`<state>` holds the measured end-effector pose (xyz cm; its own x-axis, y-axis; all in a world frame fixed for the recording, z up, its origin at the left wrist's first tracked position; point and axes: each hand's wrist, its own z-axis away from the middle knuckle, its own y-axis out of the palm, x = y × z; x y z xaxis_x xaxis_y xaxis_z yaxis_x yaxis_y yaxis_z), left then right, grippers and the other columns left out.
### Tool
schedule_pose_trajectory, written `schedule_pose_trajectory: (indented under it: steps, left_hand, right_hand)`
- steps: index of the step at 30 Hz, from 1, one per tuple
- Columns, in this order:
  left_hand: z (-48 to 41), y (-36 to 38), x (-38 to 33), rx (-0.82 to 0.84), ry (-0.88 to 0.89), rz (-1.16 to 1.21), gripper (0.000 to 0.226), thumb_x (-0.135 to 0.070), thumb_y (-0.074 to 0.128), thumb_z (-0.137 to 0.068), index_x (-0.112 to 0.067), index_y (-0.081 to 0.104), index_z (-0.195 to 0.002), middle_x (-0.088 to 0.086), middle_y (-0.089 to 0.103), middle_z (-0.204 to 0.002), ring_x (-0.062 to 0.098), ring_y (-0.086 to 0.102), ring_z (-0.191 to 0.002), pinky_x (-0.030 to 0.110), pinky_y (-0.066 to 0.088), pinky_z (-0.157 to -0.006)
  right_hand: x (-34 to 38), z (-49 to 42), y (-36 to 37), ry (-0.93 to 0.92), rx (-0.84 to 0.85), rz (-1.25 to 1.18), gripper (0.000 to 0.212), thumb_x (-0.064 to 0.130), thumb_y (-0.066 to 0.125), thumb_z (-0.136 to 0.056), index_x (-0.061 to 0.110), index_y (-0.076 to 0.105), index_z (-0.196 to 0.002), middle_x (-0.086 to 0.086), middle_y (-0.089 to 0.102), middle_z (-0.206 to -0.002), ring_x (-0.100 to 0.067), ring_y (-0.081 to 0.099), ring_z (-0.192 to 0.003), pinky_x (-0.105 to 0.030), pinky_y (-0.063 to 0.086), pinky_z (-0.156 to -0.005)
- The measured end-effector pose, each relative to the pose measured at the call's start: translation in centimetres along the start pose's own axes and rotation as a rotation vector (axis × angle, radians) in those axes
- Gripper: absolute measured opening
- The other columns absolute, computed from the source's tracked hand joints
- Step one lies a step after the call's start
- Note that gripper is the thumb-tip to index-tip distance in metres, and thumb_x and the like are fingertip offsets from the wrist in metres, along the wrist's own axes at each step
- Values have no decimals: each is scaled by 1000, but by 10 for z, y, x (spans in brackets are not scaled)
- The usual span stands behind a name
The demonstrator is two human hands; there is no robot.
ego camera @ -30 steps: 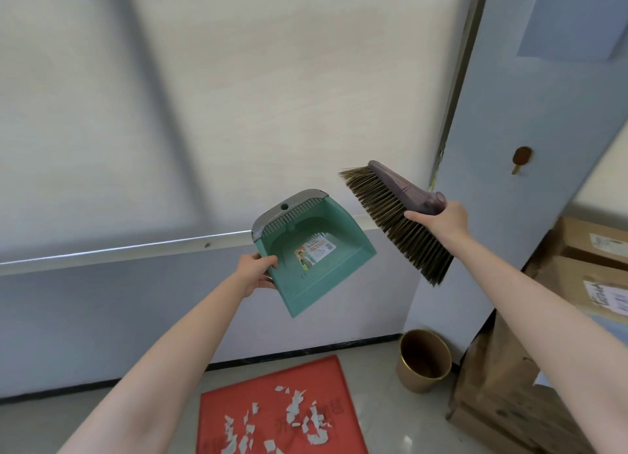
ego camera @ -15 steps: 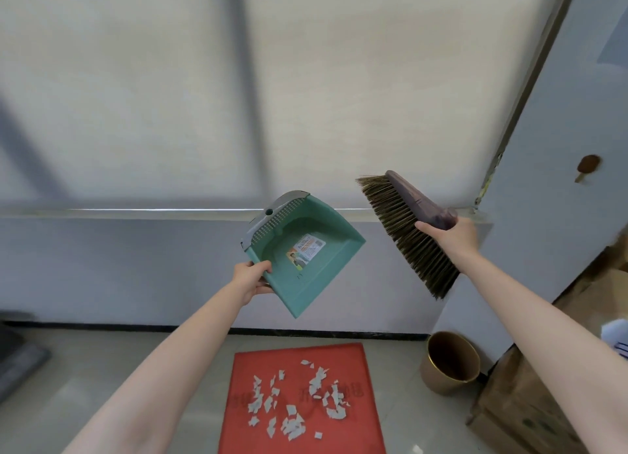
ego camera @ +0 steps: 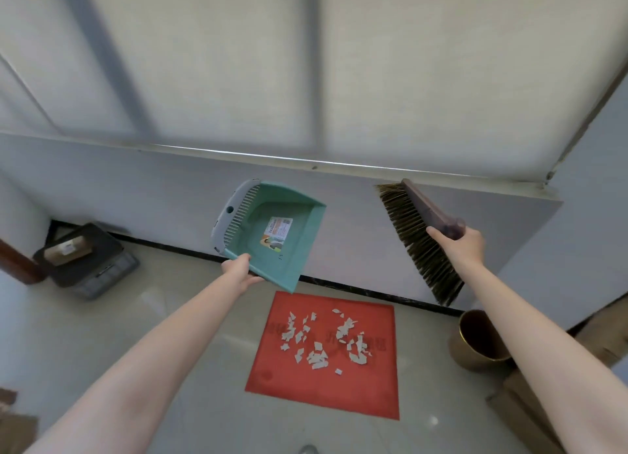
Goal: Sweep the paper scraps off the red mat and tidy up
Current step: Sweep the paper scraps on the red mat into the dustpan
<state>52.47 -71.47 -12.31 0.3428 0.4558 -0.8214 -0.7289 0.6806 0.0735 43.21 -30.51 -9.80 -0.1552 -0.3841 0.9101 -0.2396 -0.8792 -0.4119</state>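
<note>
A red mat [ego camera: 326, 389] lies on the tiled floor below my raised arms. Several white paper scraps [ego camera: 323, 339] are scattered over its upper half. My left hand [ego camera: 239, 271] grips the lower edge of a green dustpan [ego camera: 275, 236] with a grey toothed rim, held in the air above the mat's far left corner. My right hand [ego camera: 457, 244] holds a brush [ego camera: 419, 239] by its dark brown back, bristles pointing down and left, high above the floor to the right of the mat.
A brass-coloured bin [ego camera: 475, 341] stands on the floor right of the mat, against cardboard boxes [ego camera: 523, 406]. A dark crate [ego camera: 88, 266] sits at the left by the wall. A white wall with a black skirting strip runs behind the mat.
The view has tilted down and swung left, so the whole mat, the bin and the crate now show. Both hands still hold the dustpan and brush aloft, slightly lower relative to the sill.
</note>
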Motion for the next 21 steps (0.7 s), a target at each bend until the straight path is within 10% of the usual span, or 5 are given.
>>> schedule_pose_trajectory:
  steps: [21]
  left_hand:
    - [-102, -108, 81, -119, -264, -8, 42, 0, 42, -90, -5, 41, -132, 21, 60, -123, 42, 64, -99, 60, 56, -70]
  right_hand:
    - [-57, 47, 124, 163, -13, 87, 50, 42, 79, -75, 6, 66, -106, -6, 64, -93, -25, 62, -90, -37, 52, -79]
